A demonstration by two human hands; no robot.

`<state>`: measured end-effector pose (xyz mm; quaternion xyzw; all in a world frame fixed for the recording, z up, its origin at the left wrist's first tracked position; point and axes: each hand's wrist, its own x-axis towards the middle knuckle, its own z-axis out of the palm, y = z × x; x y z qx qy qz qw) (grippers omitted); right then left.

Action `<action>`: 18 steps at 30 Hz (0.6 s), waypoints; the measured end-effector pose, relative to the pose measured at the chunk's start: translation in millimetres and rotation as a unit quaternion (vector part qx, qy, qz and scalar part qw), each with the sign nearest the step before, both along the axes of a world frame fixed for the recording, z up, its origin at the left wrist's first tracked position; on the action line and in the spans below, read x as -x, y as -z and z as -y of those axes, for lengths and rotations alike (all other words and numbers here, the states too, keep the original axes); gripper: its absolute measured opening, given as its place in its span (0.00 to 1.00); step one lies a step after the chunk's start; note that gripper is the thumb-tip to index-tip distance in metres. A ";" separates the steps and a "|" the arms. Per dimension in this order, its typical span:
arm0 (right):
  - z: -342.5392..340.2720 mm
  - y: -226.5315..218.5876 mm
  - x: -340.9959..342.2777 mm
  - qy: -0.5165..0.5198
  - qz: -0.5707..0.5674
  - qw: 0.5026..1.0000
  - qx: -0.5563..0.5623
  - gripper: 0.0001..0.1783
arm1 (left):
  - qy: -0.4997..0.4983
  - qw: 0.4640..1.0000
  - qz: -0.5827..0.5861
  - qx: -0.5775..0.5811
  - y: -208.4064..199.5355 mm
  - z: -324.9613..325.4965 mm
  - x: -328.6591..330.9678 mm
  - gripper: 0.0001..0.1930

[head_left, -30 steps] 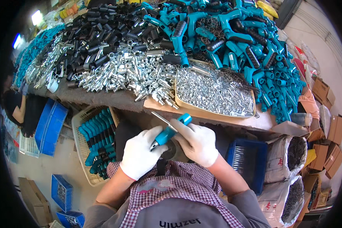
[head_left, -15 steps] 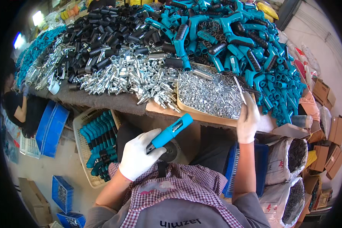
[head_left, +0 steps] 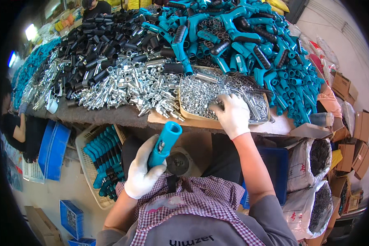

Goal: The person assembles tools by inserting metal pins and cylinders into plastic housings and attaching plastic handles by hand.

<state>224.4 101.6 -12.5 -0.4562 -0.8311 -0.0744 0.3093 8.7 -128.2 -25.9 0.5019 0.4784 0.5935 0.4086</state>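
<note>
My left hand point(head_left: 141, 174) has its grip wrapped shut round the lower half of a teal handle point(head_left: 164, 143) – tube-shaped, open round end tilted up toward the bench, a small metal bit on its side; it hangs in the air over my lap, below the bench edge point(head_left: 123, 117). My right hand point(head_left: 233, 115) is flat down in the shallow tray point(head_left: 184, 112) of small silver parts point(head_left: 201, 92), fingers curled into the heap; I cannot tell whether they have pinched anything, the glove hides it. Risks as I judge them: gloved fingertips may come up with several bits at once or none, and a piece could slip off the tray edge and fall to the floor; the handle is held by one hand only, so a loose hold could let it tip or drop into my lap. Further out – a pile of shiny metal fittings point(head_left: 127, 88) left of the tray, black sleeves point(head_left: 102, 49) behind them, a big heap of teal pistol-shaped bodies point(head_left: 254, 37) to the right. Below the bench on my left, a pale basket point(head_left: 84, 158) of finished teal handles, blue crates point(head_left: 53, 149) beside it; white sacks point(head_left: 311, 164) on my right.
</note>
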 end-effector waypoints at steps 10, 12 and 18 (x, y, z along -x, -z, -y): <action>-11.8 -2.4 -2.5 -0.064 -0.099 0.991 0.066 0.08 | -0.101 0.956 -0.275 0.024 -3.7 0.1 5.5 0.30; -11.8 -3.1 -2.3 -0.069 -0.134 0.986 0.074 0.08 | -0.100 0.948 -0.301 -0.004 -6.7 -0.8 3.0 0.26; -12.1 -14.0 -5.4 -0.035 -0.194 0.972 0.129 0.07 | -0.084 0.945 -0.317 -0.014 -18.5 -3.2 -0.1 0.23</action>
